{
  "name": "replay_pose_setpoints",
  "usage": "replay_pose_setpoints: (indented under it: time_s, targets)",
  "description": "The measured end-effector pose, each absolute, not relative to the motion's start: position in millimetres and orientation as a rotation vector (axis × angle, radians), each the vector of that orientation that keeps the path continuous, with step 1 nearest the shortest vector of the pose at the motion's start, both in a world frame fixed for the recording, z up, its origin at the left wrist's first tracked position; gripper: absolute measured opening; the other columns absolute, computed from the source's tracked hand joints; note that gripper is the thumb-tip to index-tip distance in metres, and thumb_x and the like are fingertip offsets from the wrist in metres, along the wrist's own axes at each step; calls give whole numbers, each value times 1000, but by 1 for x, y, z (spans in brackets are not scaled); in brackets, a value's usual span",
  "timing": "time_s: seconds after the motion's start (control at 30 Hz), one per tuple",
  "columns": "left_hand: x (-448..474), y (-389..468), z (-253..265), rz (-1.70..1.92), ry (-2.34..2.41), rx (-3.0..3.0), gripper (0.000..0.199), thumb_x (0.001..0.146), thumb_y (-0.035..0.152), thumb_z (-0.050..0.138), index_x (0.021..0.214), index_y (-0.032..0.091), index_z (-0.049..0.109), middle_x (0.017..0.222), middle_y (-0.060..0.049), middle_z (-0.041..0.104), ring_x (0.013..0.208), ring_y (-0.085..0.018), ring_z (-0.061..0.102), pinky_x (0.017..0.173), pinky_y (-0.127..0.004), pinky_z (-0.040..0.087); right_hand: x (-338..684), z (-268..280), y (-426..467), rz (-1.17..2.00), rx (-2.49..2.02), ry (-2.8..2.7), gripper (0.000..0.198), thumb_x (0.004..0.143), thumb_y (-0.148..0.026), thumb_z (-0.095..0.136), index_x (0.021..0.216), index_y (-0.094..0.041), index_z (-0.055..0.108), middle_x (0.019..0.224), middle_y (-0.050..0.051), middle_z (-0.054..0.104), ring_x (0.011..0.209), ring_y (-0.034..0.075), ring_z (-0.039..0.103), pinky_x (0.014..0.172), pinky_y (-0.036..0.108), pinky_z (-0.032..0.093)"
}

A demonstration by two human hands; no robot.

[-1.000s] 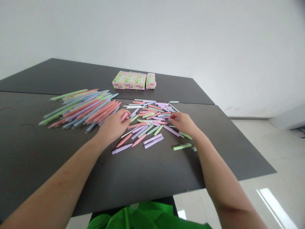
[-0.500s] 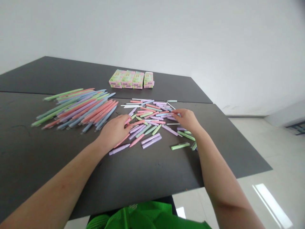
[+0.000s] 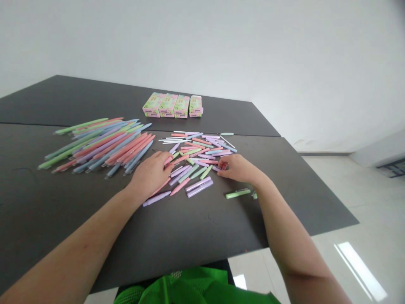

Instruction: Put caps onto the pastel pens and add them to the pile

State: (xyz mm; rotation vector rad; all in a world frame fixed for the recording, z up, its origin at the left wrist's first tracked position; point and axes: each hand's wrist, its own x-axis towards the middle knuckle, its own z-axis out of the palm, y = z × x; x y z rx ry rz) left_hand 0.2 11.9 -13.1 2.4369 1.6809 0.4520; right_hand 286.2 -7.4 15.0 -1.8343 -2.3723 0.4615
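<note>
My left hand rests at the left edge of a loose spread of pen parts, with its fingers closed round a pink pen barrel. My right hand is low over the right side of the spread. Its fingertips are pinched at a purple pen barrel, mostly hidden behind them. Between the hands lie pink, green and purple pen pieces, including a pink tapered barrel and a purple cap. White refills lie behind them.
A heap of long pastel pens lies to the left. Several small pink-and-green boxes stand in a row at the back. A green cap with a clip is near my right forearm. The dark table ends at the front and right.
My right hand has moved left and nearer to me, from the far right of the spread to the purple barrel. My left hand has stayed nearly still on the pink barrel.
</note>
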Motion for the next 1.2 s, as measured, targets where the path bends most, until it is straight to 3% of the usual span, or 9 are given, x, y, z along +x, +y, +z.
replay_pose_setpoints:
  time_s: [0.1,0.27,0.63,0.8,1.0,1.2]
  targets:
    - [0,12,-13,444,1679,2442,23,90,32,44,103,21,60,103,-7,63,96,-25,61,80,-33,44,290,19,-6,393,-1810,-2307,17,81,-32,61,82,-20,73,81,4,73,74,18,63,66,26,43]
    - [-1,12,-12,459,1671,2461,21,89,30,44,100,20,60,101,-7,62,96,-25,60,79,-34,43,309,24,1,201,-1895,-1976,31,90,-35,50,101,-18,74,91,7,74,82,19,66,73,27,44]
    - [-3,13,-12,439,1720,2464,23,90,31,44,97,19,62,94,-8,62,86,-25,61,73,-34,43,290,6,3,110,-1777,-2120,30,90,-26,51,111,-19,70,102,9,73,88,22,65,78,30,45]
    - [-3,13,-13,443,1744,2466,20,90,30,45,93,19,62,89,-8,61,80,-24,61,68,-33,43,270,11,-8,290,-1535,-2276,23,86,-17,53,99,-20,72,100,6,73,92,19,66,84,30,47]
    - [-3,12,-12,495,1730,2467,20,90,29,45,94,19,62,92,-8,61,84,-24,61,71,-33,43,242,7,-20,368,-1259,-2472,40,92,-23,48,130,-22,58,134,6,59,124,19,55,103,33,43]
    - [2,9,-6,535,1635,2425,21,89,30,44,89,20,63,88,-7,65,83,-24,62,71,-32,42,231,0,-21,367,-1260,-2612,41,91,-19,46,131,-22,56,134,7,59,118,21,58,99,36,44]
